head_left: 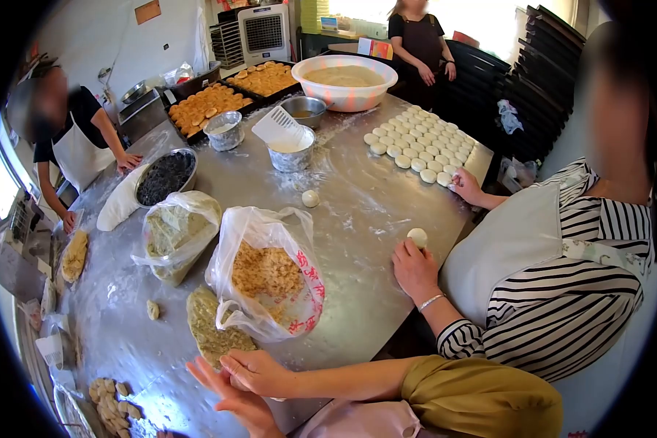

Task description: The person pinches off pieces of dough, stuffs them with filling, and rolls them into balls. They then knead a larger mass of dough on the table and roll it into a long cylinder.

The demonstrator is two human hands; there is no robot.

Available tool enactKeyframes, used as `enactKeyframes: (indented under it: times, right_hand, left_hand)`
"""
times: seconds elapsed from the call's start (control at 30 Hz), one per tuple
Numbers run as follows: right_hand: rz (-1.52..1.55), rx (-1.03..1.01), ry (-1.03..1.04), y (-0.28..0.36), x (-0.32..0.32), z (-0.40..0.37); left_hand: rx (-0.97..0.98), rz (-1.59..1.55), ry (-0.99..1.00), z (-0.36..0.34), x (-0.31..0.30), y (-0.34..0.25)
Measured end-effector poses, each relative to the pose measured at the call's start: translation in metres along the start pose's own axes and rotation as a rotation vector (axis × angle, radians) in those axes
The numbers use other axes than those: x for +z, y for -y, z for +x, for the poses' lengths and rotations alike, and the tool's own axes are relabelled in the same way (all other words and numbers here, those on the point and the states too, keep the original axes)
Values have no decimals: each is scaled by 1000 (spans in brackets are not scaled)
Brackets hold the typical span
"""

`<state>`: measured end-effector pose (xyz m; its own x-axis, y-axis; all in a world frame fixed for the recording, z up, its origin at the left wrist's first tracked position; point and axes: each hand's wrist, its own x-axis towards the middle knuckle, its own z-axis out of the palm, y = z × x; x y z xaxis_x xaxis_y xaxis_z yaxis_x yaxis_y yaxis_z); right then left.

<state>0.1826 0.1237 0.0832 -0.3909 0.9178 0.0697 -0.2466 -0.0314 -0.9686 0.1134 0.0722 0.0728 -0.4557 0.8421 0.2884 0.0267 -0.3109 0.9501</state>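
Note:
At the bottom of the head view, my left hand [242,406] is held up with its fingers stretched out. My right hand [263,374] lies against it, its fingers curled in toward the left palm. Whatever is between the two hands, if anything, is hidden. Just beyond them a lump of greenish filling [210,327] rests on the steel table [358,292]. It touches a plastic bag [310,241] that stands open with orange-brown crumbly filling [266,271] inside.
A co-worker in stripes [562,292] handles dough rounds [420,142] at right; two other people stand farther back. Also on the table are a bag of green filling [175,233], a bowl of dark filling [166,177], a flour tub [290,155], baked trays [208,109] and dough pieces [112,405].

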Motion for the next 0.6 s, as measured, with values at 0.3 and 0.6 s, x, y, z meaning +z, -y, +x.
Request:
enactKeyframes:
  times: [0.3, 0.6]
  right_hand:
    - [-635, -423, 129, -10, -5, 5]
    - [-378, -244, 195, 14, 8, 5]
  left_hand:
    - [-297, -480, 32, -3, 1, 9]
    - [139, 1712, 459, 22, -292, 45]
